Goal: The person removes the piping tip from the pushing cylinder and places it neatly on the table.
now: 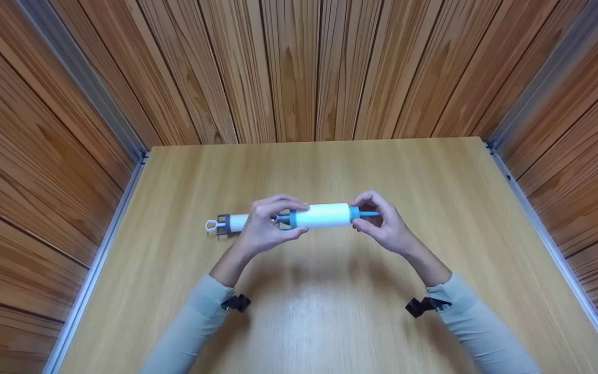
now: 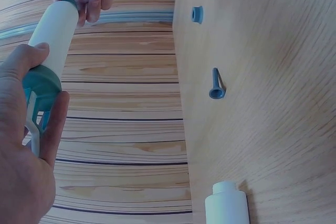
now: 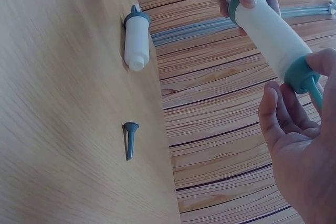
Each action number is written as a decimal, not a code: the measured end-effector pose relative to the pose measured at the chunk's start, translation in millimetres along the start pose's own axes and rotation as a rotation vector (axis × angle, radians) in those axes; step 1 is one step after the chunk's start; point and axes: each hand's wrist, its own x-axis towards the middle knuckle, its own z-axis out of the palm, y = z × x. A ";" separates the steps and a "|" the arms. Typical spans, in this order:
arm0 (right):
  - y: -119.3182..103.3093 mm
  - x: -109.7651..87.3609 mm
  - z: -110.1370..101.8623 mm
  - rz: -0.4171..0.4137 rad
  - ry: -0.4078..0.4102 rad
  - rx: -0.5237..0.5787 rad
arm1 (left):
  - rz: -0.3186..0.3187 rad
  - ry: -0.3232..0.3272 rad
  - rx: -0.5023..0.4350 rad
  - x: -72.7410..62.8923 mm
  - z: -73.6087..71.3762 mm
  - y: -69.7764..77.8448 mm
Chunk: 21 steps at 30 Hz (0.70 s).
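"What's out of sight from above?"

"My left hand [image 1: 267, 228] covers the front of the second tube [image 1: 238, 222]. The loose nozzle [image 2: 215, 83] and ring [image 2: 197, 14] are hidden too."

"And at the wrists?"

"The left wrist view's bottom edge cuts off that tube's back; in the right one, my right hand [image 3: 300, 163] runs off the edge and hides the tip of the held tube's [image 3: 270, 38] spout [image 3: 313, 89]."

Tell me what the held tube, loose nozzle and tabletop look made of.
Held tube: probably plastic, satin white; its wall is smooth and softly shaded.
Loose nozzle: likely molded plastic, matte blue-grey; even color, no metallic glint.
Tabletop: wood or wood-look laminate, slightly glossy; grain streaks, soft bright reflection.
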 end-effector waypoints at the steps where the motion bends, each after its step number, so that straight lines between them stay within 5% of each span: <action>1: 0.0 -0.3 -0.1 0.003 0.001 -0.005 | -0.002 -0.001 -0.001 0.0 0.0 0.2; 21: -0.4 3.5 1.1 0.012 0.014 -0.013 | -0.004 -0.004 -0.003 0.2 -0.7 0.5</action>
